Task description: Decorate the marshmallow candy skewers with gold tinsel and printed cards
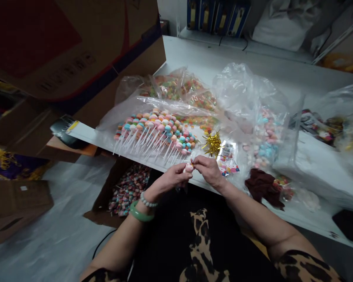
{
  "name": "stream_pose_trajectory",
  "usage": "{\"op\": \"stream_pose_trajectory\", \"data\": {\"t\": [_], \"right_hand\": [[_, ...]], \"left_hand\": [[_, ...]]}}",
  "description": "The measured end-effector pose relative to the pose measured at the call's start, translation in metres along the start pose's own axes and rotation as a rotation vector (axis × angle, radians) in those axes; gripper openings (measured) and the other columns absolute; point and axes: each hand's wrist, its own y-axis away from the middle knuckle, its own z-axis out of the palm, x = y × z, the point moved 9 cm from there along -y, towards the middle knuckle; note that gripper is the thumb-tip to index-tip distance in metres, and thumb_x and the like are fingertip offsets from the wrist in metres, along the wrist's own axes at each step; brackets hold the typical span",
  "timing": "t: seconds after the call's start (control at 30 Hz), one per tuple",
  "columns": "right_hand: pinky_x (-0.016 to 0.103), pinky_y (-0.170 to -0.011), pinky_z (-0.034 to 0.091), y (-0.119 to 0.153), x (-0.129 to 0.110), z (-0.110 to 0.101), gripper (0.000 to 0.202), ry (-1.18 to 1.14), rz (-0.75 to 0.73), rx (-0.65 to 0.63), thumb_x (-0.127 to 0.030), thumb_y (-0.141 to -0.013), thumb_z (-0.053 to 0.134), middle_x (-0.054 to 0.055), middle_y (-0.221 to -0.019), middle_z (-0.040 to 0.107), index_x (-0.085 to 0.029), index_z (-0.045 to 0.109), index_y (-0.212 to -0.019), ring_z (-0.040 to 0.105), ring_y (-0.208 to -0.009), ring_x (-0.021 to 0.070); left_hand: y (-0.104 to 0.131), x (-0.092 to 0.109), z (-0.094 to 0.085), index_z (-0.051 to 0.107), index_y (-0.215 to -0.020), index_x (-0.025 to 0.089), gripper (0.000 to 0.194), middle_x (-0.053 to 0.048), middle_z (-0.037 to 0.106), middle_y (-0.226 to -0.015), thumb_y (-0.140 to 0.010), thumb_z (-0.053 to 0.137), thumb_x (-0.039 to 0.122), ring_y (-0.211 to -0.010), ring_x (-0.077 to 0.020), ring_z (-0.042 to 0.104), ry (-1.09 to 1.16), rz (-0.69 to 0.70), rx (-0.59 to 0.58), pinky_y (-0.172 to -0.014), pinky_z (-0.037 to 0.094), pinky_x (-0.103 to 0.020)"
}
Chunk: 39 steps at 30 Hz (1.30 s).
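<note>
Just over the table's front edge, my left hand (176,176) grips a small pink-and-white piece (188,168). My right hand (208,169) pinches at the top of that piece, its fingertips closed on something small and dark that I cannot make out. Behind my hands lies a bunch of gold tinsel strips (212,144). Many colourful candy sticks (155,129) with white stems are spread to the left of it. A printed clear packet (228,154) rests beside my right hand.
Bags of fruit-coloured candies (194,92) and pastel pieces (267,137) lie farther back. A brown cloth (263,186) is at the right. A large carton (76,51) stands at the left, and an open box of wrapped sweets (129,188) sits below the table.
</note>
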Motion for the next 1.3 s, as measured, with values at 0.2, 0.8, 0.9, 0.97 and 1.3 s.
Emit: {"op": "stream_pose_trajectory", "data": {"t": [0.2, 0.8, 0.9, 0.97, 1.3], "right_hand": [[0.02, -0.04, 0.02, 0.039, 0.042, 0.064, 0.015, -0.621, 0.684, -0.588, -0.024, -0.062, 0.065, -0.012, -0.041, 0.036, -0.018, 0.058, -0.074, 0.019, -0.036, 0.0048], [0.023, -0.062, 0.036, 0.034, 0.037, 0.15, 0.018, 0.448, 0.072, -0.528, -0.031, -0.088, 0.053, -0.001, -0.072, 0.067, -0.023, 0.066, -0.08, 0.058, -0.068, 0.0136], [0.024, -0.06, 0.035, 0.036, 0.02, 0.153, 0.019, 0.688, -0.154, -0.507, -0.025, -0.092, 0.047, 0.001, -0.081, 0.071, -0.024, 0.066, -0.091, 0.061, -0.07, 0.0147], [0.024, -0.063, 0.038, 0.031, 0.018, 0.123, 0.02, 0.719, -0.186, -0.357, -0.025, -0.094, 0.046, 0.001, -0.088, 0.072, -0.025, 0.065, -0.1, 0.063, -0.077, 0.0151], [0.034, -0.079, 0.039, 0.055, 0.056, -0.106, 0.031, 1.107, 0.381, 0.565, -0.036, -0.092, 0.05, 0.015, -0.101, 0.062, -0.015, 0.061, -0.112, 0.056, -0.094, 0.0263]], "left_hand": [[0.015, 0.026, -0.009, 0.068, -0.092, 0.022, 0.022, -0.002, 0.061, -0.077, -0.092, 0.052, 0.037, -0.074, -0.0163, 0.055, -1.049, 0.221, -0.055, -0.067, 0.034, -0.027], [0.144, -0.101, -0.087, 0.072, -0.075, 0.018, 0.017, 0.003, 0.056, -0.058, -0.073, 0.064, 0.033, -0.055, -0.0113, 0.049, -0.329, -0.389, 0.211, -0.052, 0.032, -0.021], [0.176, -0.143, -0.127, 0.075, -0.084, 0.017, 0.034, 0.001, 0.06, -0.057, -0.067, 0.07, 0.045, -0.052, -0.0147, 0.053, -0.197, -0.53, 0.351, -0.05, 0.04, -0.024], [0.198, -0.172, -0.172, 0.072, -0.101, 0.017, 0.045, -0.004, 0.069, -0.068, -0.07, 0.067, 0.049, -0.056, -0.0186, 0.061, -0.118, -0.614, 0.661, -0.052, 0.047, -0.027], [0.109, -0.142, -0.141, 0.072, -0.091, 0.024, 0.032, -0.01, 0.075, -0.098, -0.077, 0.057, 0.048, -0.099, -0.0325, 0.068, -0.814, -0.594, 0.46, -0.085, 0.049, -0.037]]}}
